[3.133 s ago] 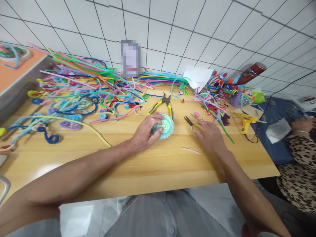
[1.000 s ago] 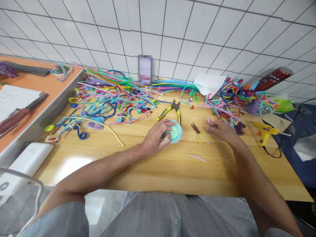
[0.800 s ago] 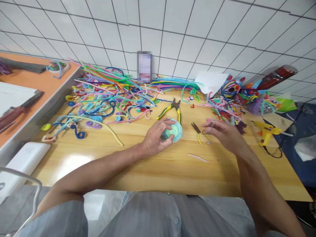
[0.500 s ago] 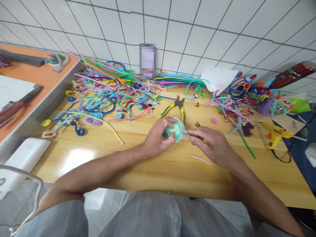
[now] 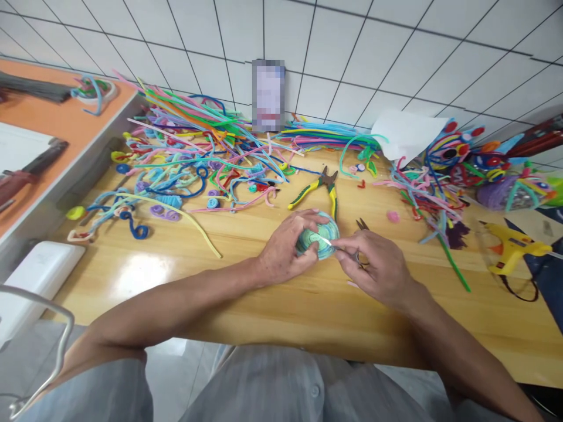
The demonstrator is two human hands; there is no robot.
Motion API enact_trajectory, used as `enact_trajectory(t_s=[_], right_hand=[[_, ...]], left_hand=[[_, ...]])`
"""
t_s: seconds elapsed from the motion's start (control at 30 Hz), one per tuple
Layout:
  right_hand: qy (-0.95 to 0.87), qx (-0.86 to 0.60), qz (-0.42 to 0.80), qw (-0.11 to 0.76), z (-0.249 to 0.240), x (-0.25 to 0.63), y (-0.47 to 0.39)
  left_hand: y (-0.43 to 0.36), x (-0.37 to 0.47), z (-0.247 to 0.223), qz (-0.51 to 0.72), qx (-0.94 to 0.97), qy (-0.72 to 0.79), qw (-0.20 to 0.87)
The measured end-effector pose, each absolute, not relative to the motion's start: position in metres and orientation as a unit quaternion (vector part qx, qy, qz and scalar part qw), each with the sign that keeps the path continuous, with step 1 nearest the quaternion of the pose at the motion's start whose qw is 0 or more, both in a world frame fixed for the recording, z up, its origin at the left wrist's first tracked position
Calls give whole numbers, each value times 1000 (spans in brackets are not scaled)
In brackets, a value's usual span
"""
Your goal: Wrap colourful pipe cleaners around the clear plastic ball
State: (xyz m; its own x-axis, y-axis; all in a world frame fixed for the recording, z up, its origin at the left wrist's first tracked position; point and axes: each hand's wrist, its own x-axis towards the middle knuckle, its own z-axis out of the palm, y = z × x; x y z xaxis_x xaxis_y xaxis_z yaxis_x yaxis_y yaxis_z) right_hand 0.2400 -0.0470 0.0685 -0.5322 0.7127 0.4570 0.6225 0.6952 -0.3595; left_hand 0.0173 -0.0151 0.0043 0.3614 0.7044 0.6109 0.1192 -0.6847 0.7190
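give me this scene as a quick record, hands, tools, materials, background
left hand: holds a blue-green coiled disc
right hand: holds a slim metal tool, tip over the disc; exact type unclear
large pliers: yellow-green handles, lying open beyond the disc
small pliers: mostly hidden by the right hand
glue gun: yellow, at the table's right
materials: multicoloured fuzzy strips, mainly heaped at left and back
background: phone upright before a tiled wall

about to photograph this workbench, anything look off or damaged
Nothing looks spilled, and what shows of the blue-green coil in the left hand looks undamaged. The tangled pile of fuzzy strands on the left stands out: they cross every way, with one yellow strand sticking out toward the front.
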Motion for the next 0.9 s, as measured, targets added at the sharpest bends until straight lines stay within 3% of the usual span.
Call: enact_trajectory(t_s=[0.9], right_hand=[[-840,-385,-22,381,32,214,-54]], left_hand=[[-16,18,-3,513,764,240,308]])
